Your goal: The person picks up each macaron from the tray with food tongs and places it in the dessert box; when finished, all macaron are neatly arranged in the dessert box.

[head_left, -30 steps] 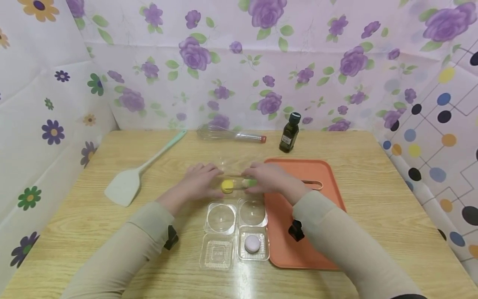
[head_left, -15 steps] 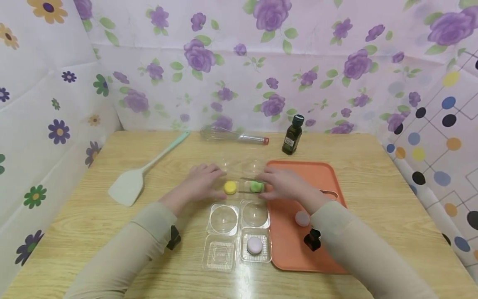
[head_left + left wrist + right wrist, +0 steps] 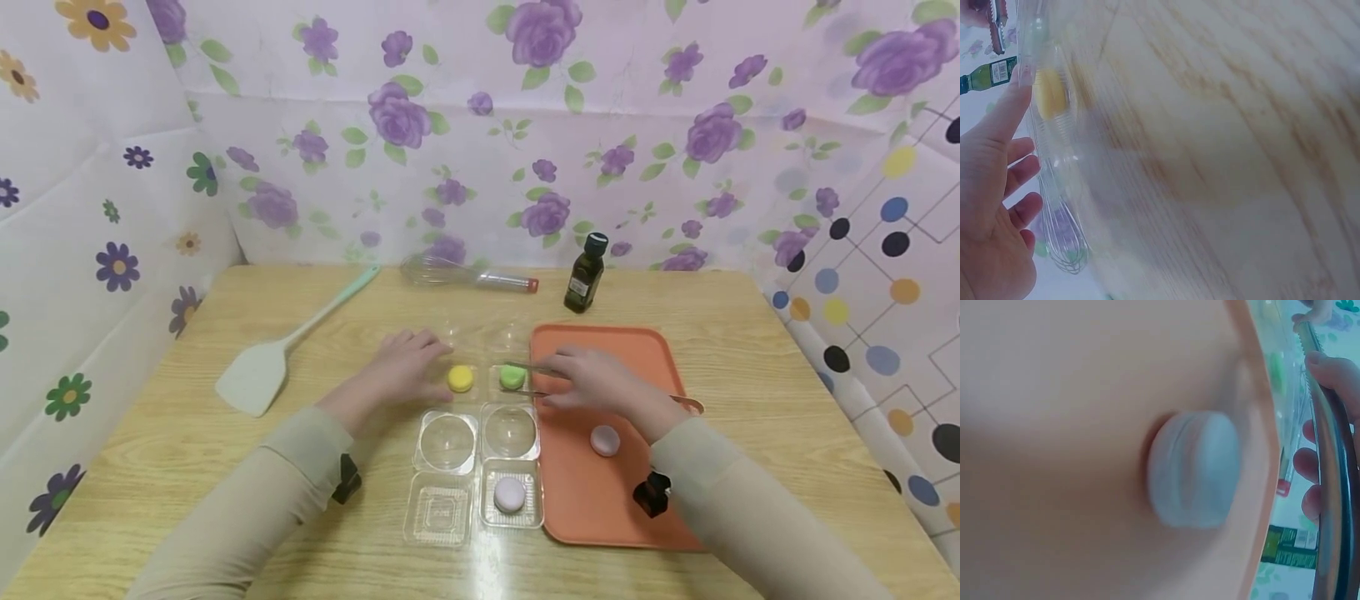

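Observation:
My right hand (image 3: 592, 379) grips metal tongs (image 3: 1333, 469). Their arms are spread apart, with tips on the far and near sides of a green macaron (image 3: 513, 377). That macaron sits in the right compartment of a clear plastic container (image 3: 483, 392); a yellow macaron (image 3: 461, 378) sits in its left compartment. Beside the yellow one rests my left hand (image 3: 405, 367), its thumb extended to touch the container's wall and its other fingers loosely bent, as the left wrist view shows. A pale pink macaron (image 3: 604, 441) lies on the orange tray (image 3: 585, 500) under my right forearm.
Nearer stands another clear container (image 3: 441, 508) with a lilac macaron (image 3: 509, 494) in its near right compartment. A whisk (image 3: 468, 275) and dark bottle (image 3: 584, 275) are at the back. A spatula (image 3: 255, 375) lies left.
My right hand has drawn back to the right with the tongs, whose arms have spread apart around the green macaron. The pink macaron has come into view. My left hand stays beside the yellow macaron.

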The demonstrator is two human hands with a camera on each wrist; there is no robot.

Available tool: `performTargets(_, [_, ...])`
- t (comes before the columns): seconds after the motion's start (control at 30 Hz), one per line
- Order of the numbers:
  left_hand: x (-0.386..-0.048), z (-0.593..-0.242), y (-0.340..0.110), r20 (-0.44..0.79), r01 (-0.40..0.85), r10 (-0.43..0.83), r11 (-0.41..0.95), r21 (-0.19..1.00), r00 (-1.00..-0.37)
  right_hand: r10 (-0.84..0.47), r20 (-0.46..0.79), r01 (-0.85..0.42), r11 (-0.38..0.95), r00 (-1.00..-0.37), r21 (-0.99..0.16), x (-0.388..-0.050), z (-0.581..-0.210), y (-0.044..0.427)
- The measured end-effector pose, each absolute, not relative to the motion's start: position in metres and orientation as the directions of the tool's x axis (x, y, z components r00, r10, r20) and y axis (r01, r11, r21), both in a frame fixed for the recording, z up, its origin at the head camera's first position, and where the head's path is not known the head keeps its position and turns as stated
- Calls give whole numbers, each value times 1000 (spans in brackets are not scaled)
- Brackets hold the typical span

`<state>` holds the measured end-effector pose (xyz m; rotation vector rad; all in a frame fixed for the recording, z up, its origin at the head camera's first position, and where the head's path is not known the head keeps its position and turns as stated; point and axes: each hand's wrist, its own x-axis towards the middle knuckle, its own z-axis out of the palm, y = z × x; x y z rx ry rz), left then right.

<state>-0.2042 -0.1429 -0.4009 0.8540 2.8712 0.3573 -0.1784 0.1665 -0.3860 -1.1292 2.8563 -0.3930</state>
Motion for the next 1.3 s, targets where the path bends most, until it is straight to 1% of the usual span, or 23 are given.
performTargets(0.23, [-204,-400,-144,-39,527,553,811,254,-832,-660,46,-650,721,-750,-241,-174,-392,183])
performTargets(0.53, [-201,-398,-152,19,550,568,788,276,-823,-620,26,-608,759,-784,-231,-168,-398,203])
performTargets(0.73, [-194,-401,-160,1,575,598,772,271,-802,-599,18,-584,774,-801,-245,-164,-401,214])
performTargets(0.93, [-178,-397,-160,-46,583,616,764,276,-786,-586,7,-570,785,-810,-244,-162,-404,223])
performTargets(1.13, [-160,-393,-156,-98,632,668,734,246,-738,-583,9,-565,785,-813,-253,-160,-408,228])
performTargets(1.3, [-148,-392,-151,-102,673,714,692,261,-693,-582,17,-568,786,-813,-247,-159,-409,231])
